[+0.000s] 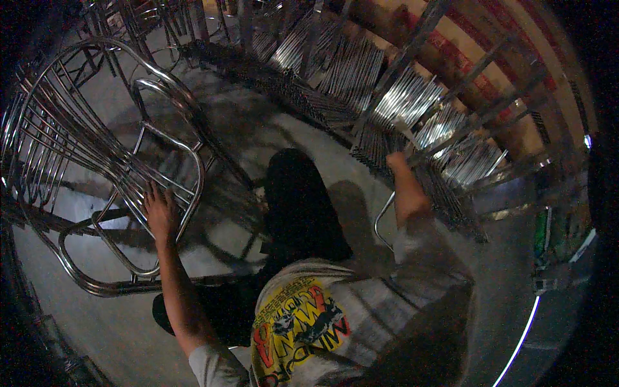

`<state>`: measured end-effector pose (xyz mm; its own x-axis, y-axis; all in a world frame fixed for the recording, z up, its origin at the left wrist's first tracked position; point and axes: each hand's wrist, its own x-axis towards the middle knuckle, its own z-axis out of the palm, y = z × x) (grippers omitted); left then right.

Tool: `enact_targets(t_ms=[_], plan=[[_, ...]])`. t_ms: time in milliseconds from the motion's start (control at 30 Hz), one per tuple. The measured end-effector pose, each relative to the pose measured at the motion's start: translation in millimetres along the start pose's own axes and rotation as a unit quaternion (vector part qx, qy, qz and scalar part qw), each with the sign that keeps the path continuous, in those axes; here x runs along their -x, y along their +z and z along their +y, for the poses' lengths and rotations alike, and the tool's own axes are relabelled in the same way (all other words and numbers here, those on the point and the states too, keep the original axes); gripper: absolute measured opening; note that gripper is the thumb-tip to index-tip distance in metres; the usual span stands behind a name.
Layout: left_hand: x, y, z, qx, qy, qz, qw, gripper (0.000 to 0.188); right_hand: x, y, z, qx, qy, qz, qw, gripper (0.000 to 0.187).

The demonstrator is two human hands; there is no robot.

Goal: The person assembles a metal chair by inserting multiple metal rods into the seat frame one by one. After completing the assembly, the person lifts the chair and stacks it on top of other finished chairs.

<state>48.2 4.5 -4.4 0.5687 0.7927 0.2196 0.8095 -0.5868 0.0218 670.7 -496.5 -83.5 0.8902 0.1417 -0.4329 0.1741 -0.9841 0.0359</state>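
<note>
One outspread left hand (pixel 161 209) rests on the metal chair frame (pixel 132 164), at left; the right hand (pixel 397 160), its grip indiscernible, is at the stacked rods (pixel 377 146), which could slip and scatter if tugged unevenly.

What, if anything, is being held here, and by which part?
The left hand lies on slender bars of the metal chair, with no clear grip. The right hand is by metal rods; any hold cannot be told.
</note>
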Motion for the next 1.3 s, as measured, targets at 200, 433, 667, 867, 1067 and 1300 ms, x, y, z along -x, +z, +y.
enact_targets(t_ms=[200, 433, 667, 867, 1067, 1300], plan=[[-4, -17, 12, 0.040, 0.000, -0.011, 0.999, 0.059, 18, -8, -1, -0.162, 0.062, 0.163, 0.971, 0.055], [-3, -35, 21, 0.141, -0.034, 0.034, 0.989, 0.059, 99, -69, -36, -0.383, 0.011, 0.488, 0.784, 0.045], [-4, -222, 105, 0.156, 0.122, 0.305, 0.932, 0.080, 209, -213, -98, -0.379, -0.137, 0.623, 0.670, 0.040], [63, -389, 99, -0.010, 0.043, 0.462, 0.886, 0.085, 269, -281, -156, -0.173, -0.474, 0.652, 0.566, 0.040], [77, -338, 44, 0.315, -0.091, 0.312, 0.892, 0.063, 307, -337, -198, 0.050, -0.484, 0.738, 0.468, 0.047], [44, -203, -9, 0.557, -0.242, 0.260, 0.751, 0.027, 396, -342, -290, -0.123, -0.446, 0.745, 0.481, 0.043]])
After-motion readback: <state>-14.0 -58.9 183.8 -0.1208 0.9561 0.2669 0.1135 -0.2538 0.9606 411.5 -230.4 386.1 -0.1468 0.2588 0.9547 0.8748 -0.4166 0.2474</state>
